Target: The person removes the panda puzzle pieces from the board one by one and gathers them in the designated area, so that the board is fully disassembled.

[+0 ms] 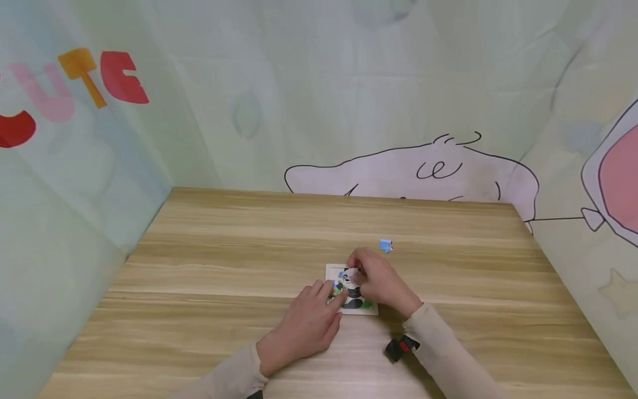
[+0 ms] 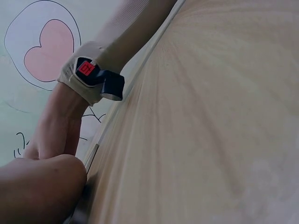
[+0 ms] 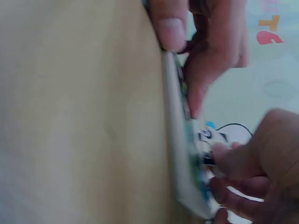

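A small panda jigsaw puzzle (image 1: 353, 304) in a white frame lies on the table. My left hand (image 1: 306, 321) rests at its left side, index finger pressing on the picture. In the right wrist view the left thumb (image 3: 172, 32) is against the frame's near edge. My right hand (image 1: 381, 282) is over the puzzle's upper right, pinching a puzzle piece (image 3: 213, 140) with part of the panda's face, tilted up from the board. The right fingers hide some of the picture. In the left wrist view the puzzle is mostly hidden behind the left hand (image 2: 42, 189).
A loose blue puzzle piece (image 1: 386, 245) lies on the wooden table (image 1: 224, 249) beyond the right hand. A black wrist device (image 1: 399, 348) hangs by the right sleeve. Printed fabric walls (image 1: 299, 83) stand behind the table and on both sides.
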Tool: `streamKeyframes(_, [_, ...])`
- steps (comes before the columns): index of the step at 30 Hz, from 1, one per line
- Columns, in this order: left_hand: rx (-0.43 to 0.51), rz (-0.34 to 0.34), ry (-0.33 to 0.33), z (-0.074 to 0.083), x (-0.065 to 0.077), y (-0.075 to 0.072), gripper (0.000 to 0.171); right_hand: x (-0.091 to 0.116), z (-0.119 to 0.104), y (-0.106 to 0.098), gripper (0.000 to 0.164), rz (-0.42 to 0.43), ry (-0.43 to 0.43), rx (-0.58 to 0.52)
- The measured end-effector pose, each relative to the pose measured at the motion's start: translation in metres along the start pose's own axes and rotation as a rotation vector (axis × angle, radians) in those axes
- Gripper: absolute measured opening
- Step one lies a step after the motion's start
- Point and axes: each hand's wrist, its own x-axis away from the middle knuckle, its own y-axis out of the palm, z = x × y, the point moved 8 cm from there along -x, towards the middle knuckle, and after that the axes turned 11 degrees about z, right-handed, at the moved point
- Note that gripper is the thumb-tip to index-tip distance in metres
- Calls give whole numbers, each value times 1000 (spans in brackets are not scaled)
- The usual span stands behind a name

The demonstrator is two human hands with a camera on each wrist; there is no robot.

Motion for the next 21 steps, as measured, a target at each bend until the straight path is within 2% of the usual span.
streamKeyframes(4, [1,15,-1,0,0,0,40,1,17,-12,13,100,87,-164])
streamKeyframes(7, [32,29,-6,-2,1,0,41,0,44,-38,11,183,166,-207])
streamKeyframes(10, [69,49,-21,-5,1,1,42,-7,77,-73,12,262,195,-136])
streamKeyframes(13, [88,71,-33,-8,1,1,42,-15,108,-101,11,300,191,-23])
streamKeyframes(17, [94,94,-27,-9,2,0,42,-20,132,-108,9,240,167,67])
streamKeyframes(21, [100,101,-22,-7,1,-1,42,-17,129,-105,8,248,124,113])
